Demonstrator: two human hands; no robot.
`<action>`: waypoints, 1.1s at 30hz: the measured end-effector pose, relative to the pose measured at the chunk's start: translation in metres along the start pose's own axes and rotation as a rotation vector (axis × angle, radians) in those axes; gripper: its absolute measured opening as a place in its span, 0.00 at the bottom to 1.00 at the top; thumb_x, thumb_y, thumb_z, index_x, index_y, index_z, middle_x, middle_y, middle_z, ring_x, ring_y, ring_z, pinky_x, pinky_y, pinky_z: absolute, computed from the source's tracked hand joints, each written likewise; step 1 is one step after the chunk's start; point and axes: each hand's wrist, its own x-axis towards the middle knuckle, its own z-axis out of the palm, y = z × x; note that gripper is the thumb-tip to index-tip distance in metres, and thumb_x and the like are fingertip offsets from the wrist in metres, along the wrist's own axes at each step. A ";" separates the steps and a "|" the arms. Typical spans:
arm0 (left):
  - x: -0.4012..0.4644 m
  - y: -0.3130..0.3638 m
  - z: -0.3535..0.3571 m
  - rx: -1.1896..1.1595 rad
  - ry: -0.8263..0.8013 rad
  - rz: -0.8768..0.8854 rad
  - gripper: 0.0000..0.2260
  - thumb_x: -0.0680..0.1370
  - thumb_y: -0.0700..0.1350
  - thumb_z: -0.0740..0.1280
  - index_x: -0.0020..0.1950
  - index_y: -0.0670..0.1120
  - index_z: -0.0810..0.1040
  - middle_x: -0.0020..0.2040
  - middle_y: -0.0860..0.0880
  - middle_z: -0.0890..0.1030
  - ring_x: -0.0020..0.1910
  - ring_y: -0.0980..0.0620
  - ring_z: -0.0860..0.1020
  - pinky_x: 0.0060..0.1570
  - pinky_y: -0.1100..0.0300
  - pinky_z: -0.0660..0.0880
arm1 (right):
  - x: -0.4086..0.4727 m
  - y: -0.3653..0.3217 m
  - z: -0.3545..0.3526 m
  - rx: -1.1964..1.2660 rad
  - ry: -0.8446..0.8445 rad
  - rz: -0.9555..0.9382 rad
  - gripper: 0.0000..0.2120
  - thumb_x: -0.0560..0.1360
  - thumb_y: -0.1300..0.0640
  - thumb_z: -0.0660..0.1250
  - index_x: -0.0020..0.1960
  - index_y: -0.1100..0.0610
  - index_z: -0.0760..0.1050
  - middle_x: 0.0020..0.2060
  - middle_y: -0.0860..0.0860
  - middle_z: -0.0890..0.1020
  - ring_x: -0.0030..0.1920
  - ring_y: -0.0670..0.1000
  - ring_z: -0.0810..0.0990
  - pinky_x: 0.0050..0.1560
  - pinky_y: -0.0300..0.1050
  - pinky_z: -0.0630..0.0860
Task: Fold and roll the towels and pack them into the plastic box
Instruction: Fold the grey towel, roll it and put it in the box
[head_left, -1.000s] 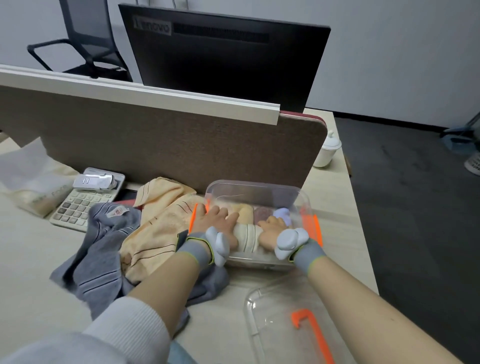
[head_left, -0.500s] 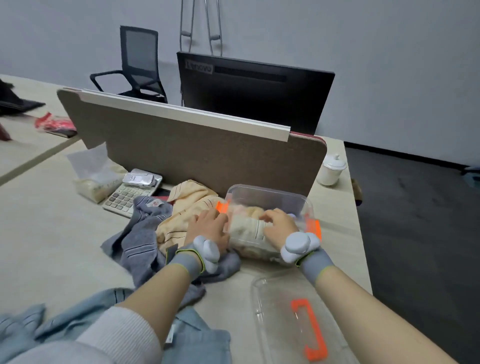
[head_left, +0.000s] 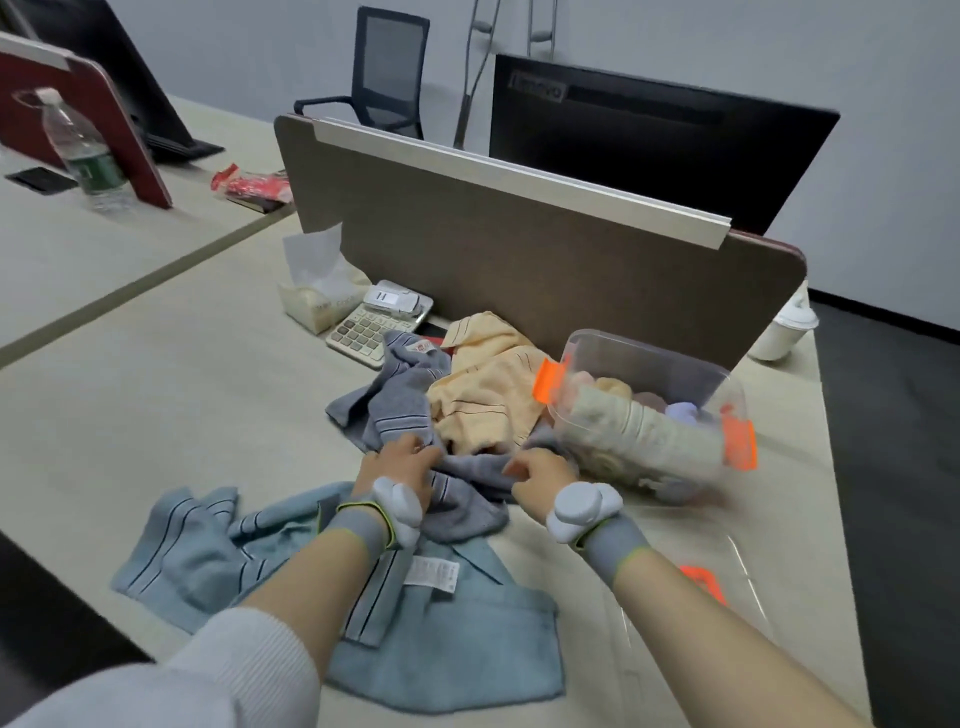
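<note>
The plastic box (head_left: 675, 374) sits on the desk (head_left: 156, 374) against the brown divider (head_left: 545, 270), its long axis running from near left to far right, orange clips at both ends. A rolled cream towel (head_left: 644, 426) lies along its near wall, other rolls behind it. Just left, the yellow towel (head_left: 488, 384) is heaped over the grey towel (head_left: 395, 410). The left hand (head_left: 400, 467) grips a fold of grey cloth; the right hand (head_left: 540, 475), fingers curled, pinches the same towel. A blue towel (head_left: 441, 623) spreads under the forearms, the clear lid (head_left: 737, 587) lying to the right
</note>
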 end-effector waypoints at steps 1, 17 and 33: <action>0.009 -0.003 0.001 0.024 0.005 0.053 0.19 0.78 0.45 0.58 0.69 0.55 0.67 0.71 0.49 0.64 0.69 0.45 0.66 0.63 0.53 0.64 | 0.006 -0.002 0.003 -0.002 -0.016 0.023 0.17 0.78 0.65 0.57 0.65 0.60 0.73 0.66 0.55 0.75 0.67 0.55 0.72 0.65 0.42 0.68; 0.078 -0.071 -0.042 0.295 -0.112 0.269 0.16 0.76 0.45 0.57 0.64 0.53 0.72 0.64 0.48 0.73 0.67 0.47 0.67 0.63 0.52 0.62 | 0.044 -0.051 0.018 -0.075 -0.011 0.288 0.10 0.76 0.60 0.58 0.38 0.50 0.70 0.47 0.52 0.68 0.53 0.54 0.71 0.58 0.46 0.71; 0.097 -0.084 -0.195 0.212 0.158 0.135 0.18 0.71 0.48 0.63 0.61 0.54 0.75 0.61 0.49 0.71 0.63 0.47 0.71 0.60 0.55 0.70 | 0.005 -0.091 -0.144 0.132 0.478 0.153 0.11 0.70 0.67 0.62 0.43 0.56 0.80 0.39 0.52 0.77 0.42 0.52 0.74 0.33 0.37 0.68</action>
